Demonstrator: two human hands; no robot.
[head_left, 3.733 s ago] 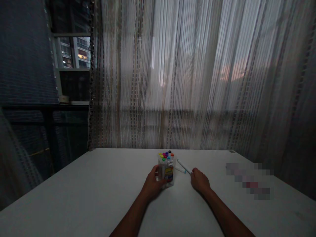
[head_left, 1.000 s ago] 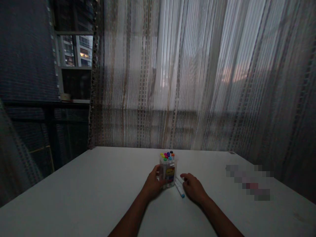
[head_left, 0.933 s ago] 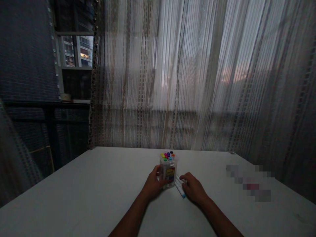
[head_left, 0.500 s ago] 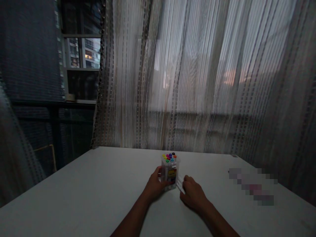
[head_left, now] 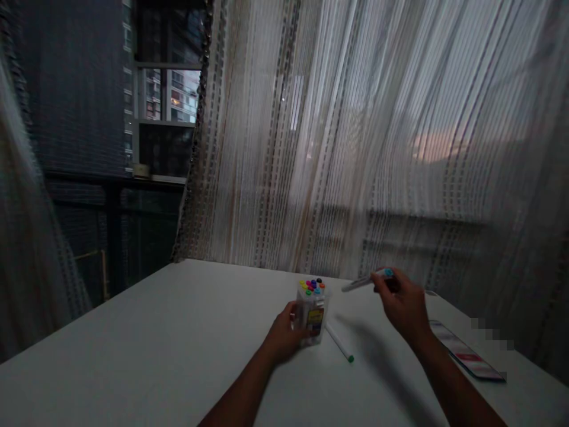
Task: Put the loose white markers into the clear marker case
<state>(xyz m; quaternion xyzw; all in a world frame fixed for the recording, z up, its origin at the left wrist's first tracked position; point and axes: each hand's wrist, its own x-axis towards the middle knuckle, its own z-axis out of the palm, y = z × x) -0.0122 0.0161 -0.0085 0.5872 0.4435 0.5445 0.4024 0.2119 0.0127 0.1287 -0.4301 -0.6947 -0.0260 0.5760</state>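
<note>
My left hand point(head_left: 287, 334) is wrapped round the left side of a clear plastic marker box point(head_left: 307, 317), which stands upright on the white table. Several markers fill the box, their coloured caps point(head_left: 313, 287) showing at the top. Up to the right, my right hand point(head_left: 402, 299) pinches a white marker point(head_left: 359, 283) with a light blue end, held in the air with its other end pointing left. A second marker point(head_left: 340, 342), white with a green end, lies on the table just right of the box.
The white table point(head_left: 178, 332) spreads out on all sides. A flat dark-edged object with a striped, pinkish surface point(head_left: 464, 351) lies on the right, partly blurred out. Sheer curtains point(head_left: 275, 178) hang behind the far edge.
My right hand has risen away from the box's right side, up and to the right, with the blue-ended marker. The green-ended marker now lies uncovered. My left hand still holds the box.
</note>
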